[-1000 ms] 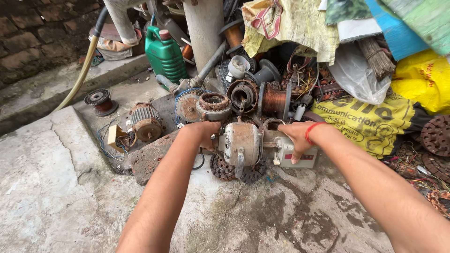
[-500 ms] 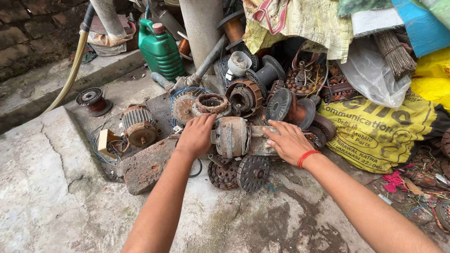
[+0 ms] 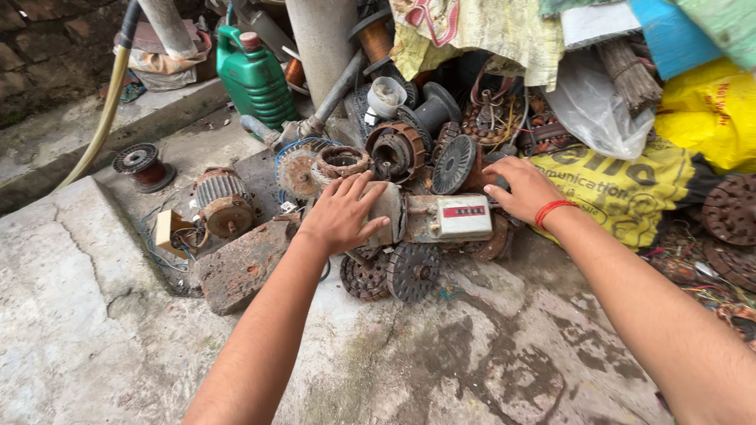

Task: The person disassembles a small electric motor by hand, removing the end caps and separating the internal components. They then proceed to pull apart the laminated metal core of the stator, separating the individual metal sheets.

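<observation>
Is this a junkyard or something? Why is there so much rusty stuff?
Probably a scrap heap or small motor repair yard, outdoors on cracked concrete. The left hand rests on a grey motor part amid rusty motor parts, cooling fans and a green jerrycan.

**Yard floor and scrap corner**

You stand over a cracked, stained concrete floor (image 3: 94, 315), grey with dark wet-looking patches toward the lower right. At upper left you have a rough brick wall (image 3: 47, 55) with a raised concrete ledge (image 3: 118, 134) along its foot. A yellowish hose (image 3: 102, 118) slants down across that ledge. A round grey pillar (image 3: 323, 39) rises at top centre, a green plastic jug (image 3: 256, 75) just beside it. To your right, yellow sacks (image 3: 630, 189) and patterned cloth (image 3: 472, 31) pile against heaped scrap. Light is flat daylight, soft, without hard shadows.
</observation>
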